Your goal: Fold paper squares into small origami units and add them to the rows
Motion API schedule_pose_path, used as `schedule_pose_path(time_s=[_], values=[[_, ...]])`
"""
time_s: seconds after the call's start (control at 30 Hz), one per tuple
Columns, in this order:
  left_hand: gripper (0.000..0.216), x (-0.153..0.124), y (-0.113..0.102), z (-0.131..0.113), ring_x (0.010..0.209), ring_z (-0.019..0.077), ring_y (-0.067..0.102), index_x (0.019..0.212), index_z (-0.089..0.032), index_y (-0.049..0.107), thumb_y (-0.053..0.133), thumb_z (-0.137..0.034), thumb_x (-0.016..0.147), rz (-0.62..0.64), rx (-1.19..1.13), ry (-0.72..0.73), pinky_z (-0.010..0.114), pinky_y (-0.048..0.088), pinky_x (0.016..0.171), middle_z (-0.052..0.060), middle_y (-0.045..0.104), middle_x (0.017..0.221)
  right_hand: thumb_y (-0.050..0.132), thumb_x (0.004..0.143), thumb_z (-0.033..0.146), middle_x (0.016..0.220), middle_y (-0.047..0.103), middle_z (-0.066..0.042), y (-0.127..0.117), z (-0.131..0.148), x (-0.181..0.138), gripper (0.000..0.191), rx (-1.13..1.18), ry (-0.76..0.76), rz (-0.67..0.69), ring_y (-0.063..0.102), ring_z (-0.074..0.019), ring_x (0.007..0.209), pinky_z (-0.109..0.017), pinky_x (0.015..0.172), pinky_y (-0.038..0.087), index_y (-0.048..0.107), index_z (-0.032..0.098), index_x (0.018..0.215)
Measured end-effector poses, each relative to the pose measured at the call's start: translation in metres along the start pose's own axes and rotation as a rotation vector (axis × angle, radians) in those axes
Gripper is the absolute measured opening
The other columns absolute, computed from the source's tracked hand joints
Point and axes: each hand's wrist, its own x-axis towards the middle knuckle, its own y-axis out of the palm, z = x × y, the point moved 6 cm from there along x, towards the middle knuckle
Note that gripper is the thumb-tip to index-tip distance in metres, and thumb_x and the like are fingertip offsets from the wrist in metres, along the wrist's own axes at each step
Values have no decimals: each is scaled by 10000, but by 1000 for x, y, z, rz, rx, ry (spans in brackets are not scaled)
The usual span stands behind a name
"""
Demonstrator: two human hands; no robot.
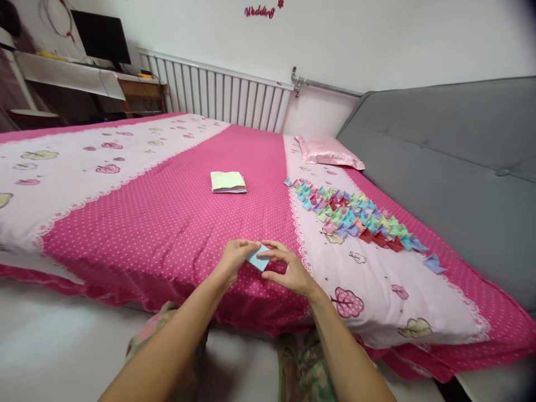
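My left hand (233, 260) and my right hand (286, 269) meet over the near edge of the pink dotted bedspread (176, 223). Both pinch a small light blue piece of folded paper (257, 258) between fingertips and thumbs. The paper is partly hidden by my fingers. A stack of square paper sheets (228, 182), pale yellow on top, lies further up the bed. To the right, several folded paper shapes (355, 216) in blue, green, red, pink and purple lie in rows on the white part of the spread.
A pink satin pillow (329, 151) lies at the bed's far right. A grey padded headboard (452, 167) runs along the right side. A white radiator (221, 92) stands behind the bed, and a desk with a dark monitor (100, 36) is at far left.
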Motion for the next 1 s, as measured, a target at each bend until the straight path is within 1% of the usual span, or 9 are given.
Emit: schedule_pose_path(time_s=[0.27,0.4,0.53,0.63,0.83,1.0], values=[[202,2,0,4,416,78,441,518,-132,570,686,-288,573,9,-7,-5,216,309,452,-4,527,454,676,689,253,1245,473,-68,1,-3,1,314,1,1,-31,444,-222,1171,-359,915,418,642,262,1000],[194,3,1,6,416,81,440,527,-130,580,678,-289,582,21,0,-4,217,301,446,1,530,456,701,661,261,1225,493,-72,1,-2,0,336,-43,-7,-34,464,-231,1145,-370,906,418,647,260,992],[190,3,2,6,420,77,435,516,-131,583,677,-280,589,38,0,0,216,303,453,3,534,457,707,654,244,1094,581,-61,1,0,1,343,-59,-15,-28,534,-208,1041,-361,907,407,649,250,993],[194,3,2,6,417,75,430,513,-131,585,675,-283,592,44,1,0,216,302,455,0,532,454,704,657,244,1028,609,-49,2,0,1,352,-57,-1,-23,560,-197,981,-353,882,419,645,247,1004],[185,2,2,6,426,85,442,524,-131,598,682,-287,577,45,5,0,220,310,465,5,545,461,701,653,242,1021,622,-45,2,1,1,364,-39,-2,-31,560,-203,980,-354,868,427,641,247,1012],[181,3,3,6,415,80,422,509,-138,587,674,-281,577,44,2,-18,219,286,446,-4,520,442,689,656,219,1030,629,-45,1,1,1,357,-26,18,-34,562,-206,984,-362,874,426,642,246,1009]])
